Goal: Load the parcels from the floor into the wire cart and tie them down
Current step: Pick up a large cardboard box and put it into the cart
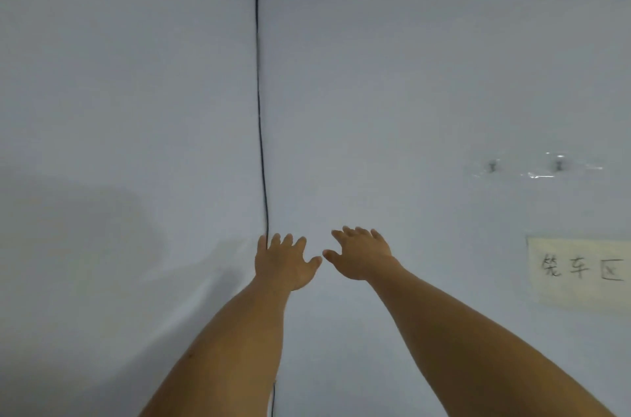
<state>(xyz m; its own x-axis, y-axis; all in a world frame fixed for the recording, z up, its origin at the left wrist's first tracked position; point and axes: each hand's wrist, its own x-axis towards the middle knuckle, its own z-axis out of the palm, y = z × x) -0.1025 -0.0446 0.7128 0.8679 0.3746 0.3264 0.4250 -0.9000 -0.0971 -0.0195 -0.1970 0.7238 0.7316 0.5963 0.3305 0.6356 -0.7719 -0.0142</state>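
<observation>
I face a corner of two pale grey-white walls. My left hand [285, 261] and my right hand [362, 254] are stretched out side by side in front of me, backs up, fingers spread, with nothing in them. Both bare forearms reach in from the bottom of the view. No parcel, wire cart or tie is in view.
A thin black cable [260, 109] runs down the wall corner, passing behind my left hand. On the right wall hang two small clear adhesive hooks [526, 166] and a pale paper sign [580, 269] with handwritten characters.
</observation>
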